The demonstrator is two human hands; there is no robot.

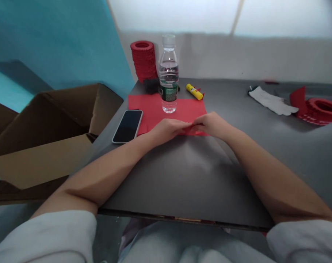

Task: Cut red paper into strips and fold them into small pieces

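Left hand (168,129) and right hand (212,125) meet fingertip to fingertip, both pinching the near edge of the flat red paper sheet (155,107), which extends away toward the clear plastic water bottle (168,73) standing on it.

The person wears a white top with short sleeves: the left sleeve (49,233) and the right sleeve (305,239) are plain, loose-edged cloth that ends above the elbows, leaving both forearms bare. No watch, ring or band shows on the left hand (168,129) or the right hand (212,124). Pale blue-grey trousers (182,246) cover the lap, without visible markings.
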